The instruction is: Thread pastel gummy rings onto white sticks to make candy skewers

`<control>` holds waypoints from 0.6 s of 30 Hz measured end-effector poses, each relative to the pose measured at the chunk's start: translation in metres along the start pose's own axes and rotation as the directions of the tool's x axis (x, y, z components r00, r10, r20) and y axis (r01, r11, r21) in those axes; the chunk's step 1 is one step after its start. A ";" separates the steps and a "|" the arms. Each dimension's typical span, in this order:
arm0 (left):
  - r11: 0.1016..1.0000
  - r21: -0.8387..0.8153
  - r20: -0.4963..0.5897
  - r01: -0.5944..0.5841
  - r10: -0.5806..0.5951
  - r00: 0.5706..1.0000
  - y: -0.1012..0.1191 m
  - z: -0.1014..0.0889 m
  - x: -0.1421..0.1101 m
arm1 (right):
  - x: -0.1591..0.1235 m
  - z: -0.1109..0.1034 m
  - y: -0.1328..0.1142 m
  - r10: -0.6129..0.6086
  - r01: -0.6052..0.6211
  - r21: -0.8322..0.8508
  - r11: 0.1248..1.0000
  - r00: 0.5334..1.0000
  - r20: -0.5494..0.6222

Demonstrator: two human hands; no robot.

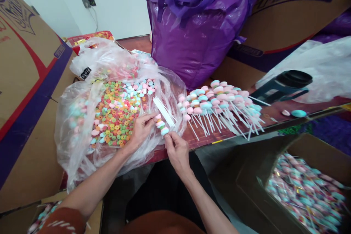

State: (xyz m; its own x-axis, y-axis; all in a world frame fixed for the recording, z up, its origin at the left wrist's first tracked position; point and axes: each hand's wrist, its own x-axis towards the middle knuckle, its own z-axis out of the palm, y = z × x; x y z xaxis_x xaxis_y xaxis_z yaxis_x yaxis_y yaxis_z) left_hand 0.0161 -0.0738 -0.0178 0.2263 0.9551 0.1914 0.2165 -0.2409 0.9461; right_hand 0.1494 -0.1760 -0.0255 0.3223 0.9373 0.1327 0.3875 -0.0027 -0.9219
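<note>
Between my two hands is a candy skewer (161,125), a short row of pink, white, green and blue pieces. My left hand (143,128) pinches its upper end. At the lower end, beside the blue piece, my right hand (177,148) is closed; the stick itself is hidden by the fingers. White sticks (164,111) lie in a bundle just beyond the skewer. Left of my left hand, ring-shaped gummies (116,117) and pastel candies (139,89) spread over an opened clear plastic bag (74,135). Finished skewers (216,98) are piled on the right, sticks toward me.
A purple bag (194,40) stands behind the candies. A dark bottle (285,86) and a loose blue candy (298,113) are at the right. Cardboard boxes (24,69) flank the table (205,139); an open box (246,179) of wrapped candy sits lower right.
</note>
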 end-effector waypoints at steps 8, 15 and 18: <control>0.997 -0.059 0.106 0.045 -0.038 0.994 -0.001 0.006 -0.004 | 0.004 0.002 -0.005 -0.027 0.025 -0.050 0.998 0.998 -0.050; 0.982 -0.142 0.021 0.122 -0.120 0.993 0.000 0.005 -0.002 | 0.005 -0.007 -0.014 -0.041 0.042 -0.039 0.998 0.999 0.030; 0.971 -0.214 -0.021 0.106 -0.113 0.993 0.001 0.002 -0.002 | 0.007 -0.033 -0.021 -0.123 0.129 -0.117 0.985 0.991 0.058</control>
State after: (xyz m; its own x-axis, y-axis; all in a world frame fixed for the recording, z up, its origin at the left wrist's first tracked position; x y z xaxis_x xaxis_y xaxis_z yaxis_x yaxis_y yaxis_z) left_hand 0.0176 -0.0764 -0.0174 0.1804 0.9796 0.0886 0.0309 -0.0957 0.9949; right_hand 0.1718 -0.1807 0.0069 0.2213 0.9492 0.2238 0.5244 0.0777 -0.8479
